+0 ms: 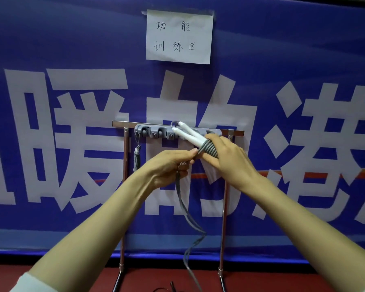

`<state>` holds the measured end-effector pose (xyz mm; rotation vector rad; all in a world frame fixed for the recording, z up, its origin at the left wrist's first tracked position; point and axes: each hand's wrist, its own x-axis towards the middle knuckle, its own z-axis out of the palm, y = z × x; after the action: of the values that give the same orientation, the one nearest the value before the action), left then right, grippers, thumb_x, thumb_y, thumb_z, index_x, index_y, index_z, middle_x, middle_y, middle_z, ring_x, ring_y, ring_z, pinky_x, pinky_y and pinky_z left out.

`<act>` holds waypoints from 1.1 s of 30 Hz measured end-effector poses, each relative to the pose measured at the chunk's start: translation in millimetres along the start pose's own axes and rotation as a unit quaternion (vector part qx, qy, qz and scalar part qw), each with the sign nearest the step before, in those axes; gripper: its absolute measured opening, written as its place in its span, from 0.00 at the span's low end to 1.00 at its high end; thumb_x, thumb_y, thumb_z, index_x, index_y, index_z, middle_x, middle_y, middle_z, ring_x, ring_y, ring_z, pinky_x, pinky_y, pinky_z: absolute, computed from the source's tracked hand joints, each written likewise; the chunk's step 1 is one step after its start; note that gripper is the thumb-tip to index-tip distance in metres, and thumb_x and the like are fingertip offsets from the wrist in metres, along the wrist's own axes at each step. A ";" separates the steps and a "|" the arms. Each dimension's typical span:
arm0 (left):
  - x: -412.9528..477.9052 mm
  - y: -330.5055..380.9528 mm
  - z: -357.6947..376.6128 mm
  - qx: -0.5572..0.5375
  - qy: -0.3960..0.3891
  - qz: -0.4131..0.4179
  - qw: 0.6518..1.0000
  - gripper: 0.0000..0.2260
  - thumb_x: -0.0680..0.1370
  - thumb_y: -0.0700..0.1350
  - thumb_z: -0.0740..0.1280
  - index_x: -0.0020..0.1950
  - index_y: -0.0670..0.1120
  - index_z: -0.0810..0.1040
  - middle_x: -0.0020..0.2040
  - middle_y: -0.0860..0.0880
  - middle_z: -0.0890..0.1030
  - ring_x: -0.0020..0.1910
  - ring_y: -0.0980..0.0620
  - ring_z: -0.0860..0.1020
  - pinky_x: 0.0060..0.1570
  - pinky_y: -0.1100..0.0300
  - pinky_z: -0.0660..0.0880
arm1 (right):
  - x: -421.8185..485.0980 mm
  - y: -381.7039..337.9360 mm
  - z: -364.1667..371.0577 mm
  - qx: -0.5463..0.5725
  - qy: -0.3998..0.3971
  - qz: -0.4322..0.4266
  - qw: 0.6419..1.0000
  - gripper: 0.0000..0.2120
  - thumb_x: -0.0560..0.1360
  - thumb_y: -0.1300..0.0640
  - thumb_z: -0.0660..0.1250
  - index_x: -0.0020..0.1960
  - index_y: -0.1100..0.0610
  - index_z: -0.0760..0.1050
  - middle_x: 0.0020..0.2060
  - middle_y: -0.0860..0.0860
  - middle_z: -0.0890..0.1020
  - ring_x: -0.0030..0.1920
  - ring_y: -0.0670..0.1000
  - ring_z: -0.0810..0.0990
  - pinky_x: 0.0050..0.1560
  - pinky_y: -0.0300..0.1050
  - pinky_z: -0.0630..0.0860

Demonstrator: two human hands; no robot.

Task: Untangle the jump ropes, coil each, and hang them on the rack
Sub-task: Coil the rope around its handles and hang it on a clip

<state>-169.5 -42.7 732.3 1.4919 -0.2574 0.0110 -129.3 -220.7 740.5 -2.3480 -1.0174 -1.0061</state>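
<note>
- Right hand (230,159) is gripping the two white handles (188,133) at their lower ends, fingers curling round the coil (210,149) wound over them.
- Handles are sticking up-left out of that hand, in front of the hook strip (156,131).
- Left hand (169,167) is pinching the grey rope (190,218) just left of the coil, close beside the right hand.
- Loose rope is hanging from the left hand down to the red floor (72,277).
- Second coiled rope (136,159) is hanging off the leftmost hook, well apart from both hands.
- Rack (124,165) is standing against the blue banner (51,39).
</note>
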 end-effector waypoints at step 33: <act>2.4 -7.8 25.6 0.020 0.049 0.080 0.995 0.13 0.79 0.53 0.65 0.39 0.46 0.74 0.28 0.52 0.70 0.24 0.58 0.61 0.24 0.67 0.62 | 3.4 -7.7 10.5 0.522 -0.022 0.245 0.817 0.25 0.78 0.41 0.61 0.57 0.64 0.72 0.36 0.58 0.74 0.25 0.49 0.68 0.20 0.39 0.63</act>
<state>-170.1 -69.0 726.5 1.5022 -0.2989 0.2183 -128.6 -207.9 736.6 -1.5274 -0.6363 -0.0852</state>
